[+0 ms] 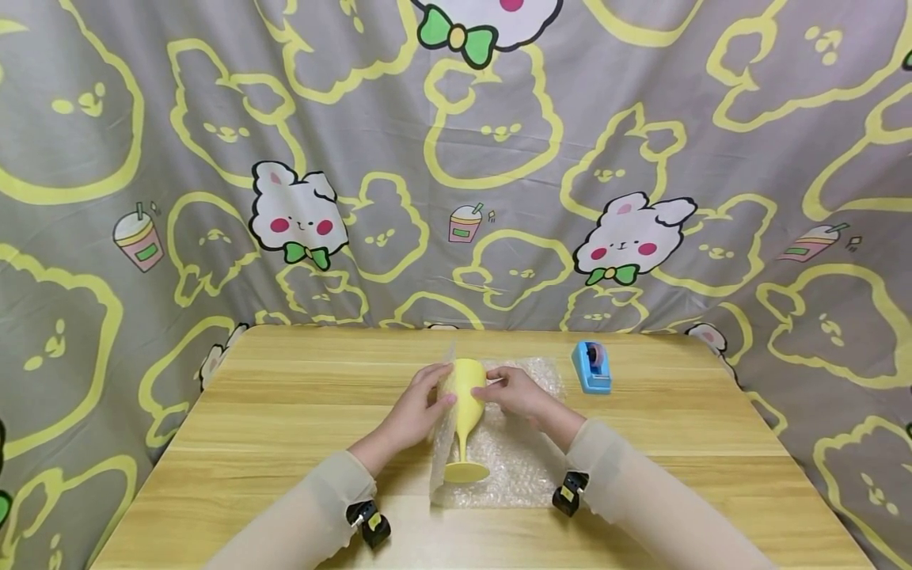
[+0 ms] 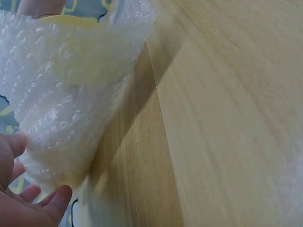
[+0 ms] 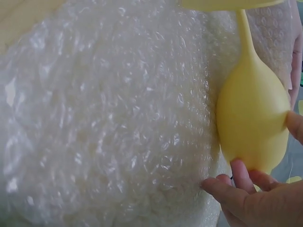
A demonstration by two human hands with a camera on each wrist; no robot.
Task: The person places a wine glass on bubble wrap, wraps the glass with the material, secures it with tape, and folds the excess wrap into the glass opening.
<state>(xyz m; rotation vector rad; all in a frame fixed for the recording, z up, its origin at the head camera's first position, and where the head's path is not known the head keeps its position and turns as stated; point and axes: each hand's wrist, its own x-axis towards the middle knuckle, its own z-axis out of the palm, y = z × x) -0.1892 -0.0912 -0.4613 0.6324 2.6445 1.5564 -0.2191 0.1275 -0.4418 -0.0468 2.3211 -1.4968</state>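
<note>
A yellow plastic goblet (image 1: 468, 396) lies on a sheet of bubble wrap (image 1: 513, 467), its foot toward me and its bowl pointing away. My right hand (image 1: 523, 393) grips the bowl near the rim, with the thumb on one side, as the right wrist view also shows. On the goblet's left, my left hand (image 1: 413, 412) holds the raised edge of the wrap against it. In the left wrist view, that wrap (image 2: 71, 113) covers the goblet's side, and the fingers (image 2: 59, 203) are at its border. The goblet's stem and foot show uncovered in the head view.
A blue tape dispenser (image 1: 593, 368) with a roll of tape stands at the back right of the wooden table (image 1: 299, 396). Behind and beside the table hangs a grey curtain (image 1: 399, 142) with cartoon prints. Each wrist carries a small black camera.
</note>
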